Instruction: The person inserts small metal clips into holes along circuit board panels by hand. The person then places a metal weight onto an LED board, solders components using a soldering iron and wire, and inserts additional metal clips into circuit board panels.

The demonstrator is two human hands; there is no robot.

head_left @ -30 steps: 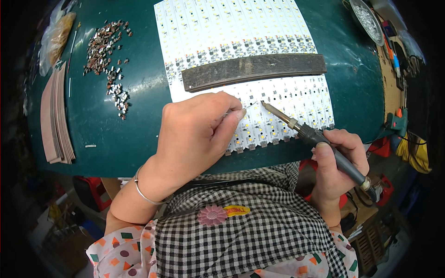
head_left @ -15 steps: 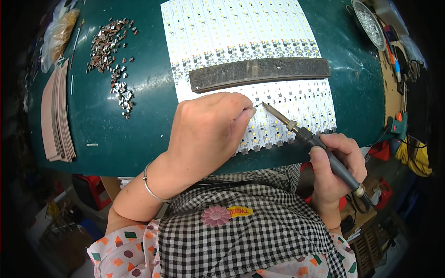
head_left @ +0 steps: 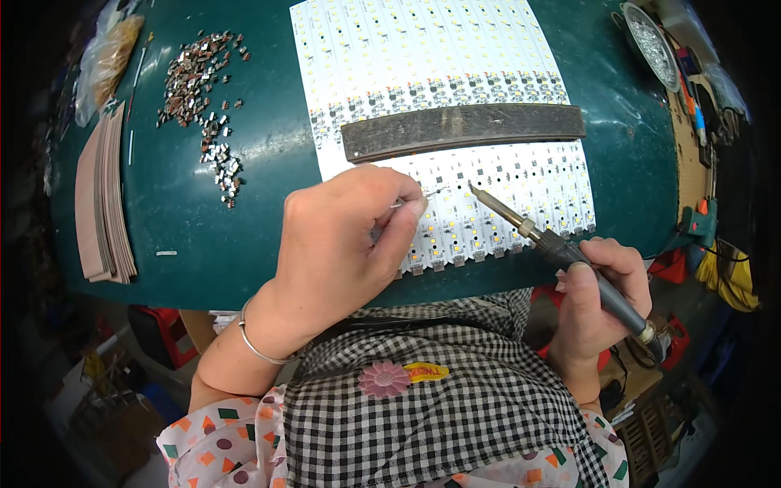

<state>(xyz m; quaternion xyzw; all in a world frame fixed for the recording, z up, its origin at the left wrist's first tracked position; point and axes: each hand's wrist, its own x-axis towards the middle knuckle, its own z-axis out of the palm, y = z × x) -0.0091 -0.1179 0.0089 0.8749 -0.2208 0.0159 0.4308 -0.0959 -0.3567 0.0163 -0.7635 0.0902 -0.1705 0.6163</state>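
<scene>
My right hand [head_left: 606, 297] is closed round the dark grip of a soldering iron [head_left: 553, 244]. The iron's tip points up and left, over the near part of a white panel of LED circuit boards [head_left: 521, 187]. Thumb and fingers of my left hand [head_left: 346, 244] pinch a thin solder wire [head_left: 434, 193]; most of it is hidden by the hand. Its end is close to the boards, a little left of the iron's tip. Across the panel lies a long dark bar [head_left: 464, 130], beyond both hands.
On the green table [head_left: 268, 106], a pile of small metal parts [head_left: 195, 89] lies left of the panel. Farther left are a stack of brownish strips [head_left: 104, 203] and a plastic bag [head_left: 110, 65]. A metal bowl [head_left: 651, 49] and tools occupy the right edge.
My left hand has drawn back slightly to the left. The soldering iron has shifted a little right and its tip has moved away from the wire.
</scene>
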